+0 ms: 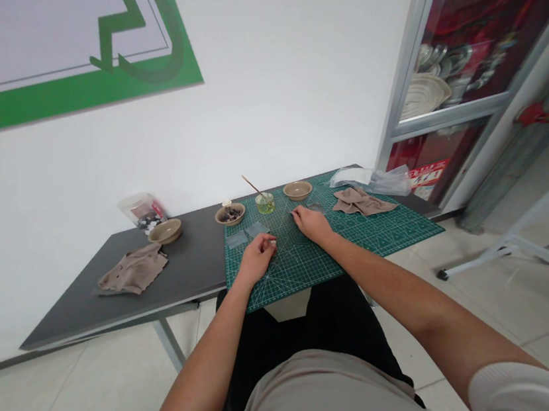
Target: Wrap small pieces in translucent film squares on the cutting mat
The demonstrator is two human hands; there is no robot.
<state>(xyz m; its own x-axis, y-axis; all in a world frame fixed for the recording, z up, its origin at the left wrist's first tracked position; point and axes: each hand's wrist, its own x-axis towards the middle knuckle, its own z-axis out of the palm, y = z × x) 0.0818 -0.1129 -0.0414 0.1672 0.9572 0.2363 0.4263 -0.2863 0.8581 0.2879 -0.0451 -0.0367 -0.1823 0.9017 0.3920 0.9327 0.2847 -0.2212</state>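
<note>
Over the green cutting mat, my left hand has its fingers curled together. A tiny pale thing shows at its fingertips, too small to name. My right hand is closed in a pinch farther to the right; what its fingertips hold is too small and faint to make out. Just beyond my left hand lie small clear, flat plastic pieces. Past them stands a bowl of dark pieces. Beside it, a glass jar of yellowish-green contents has a thin brown stick leaning out.
A brown bowl stands at the mat's back. Right of it lie a crumpled brown cloth and clear plastic bags. On the dark table at left are another cloth, a bowl and a tipped clear container.
</note>
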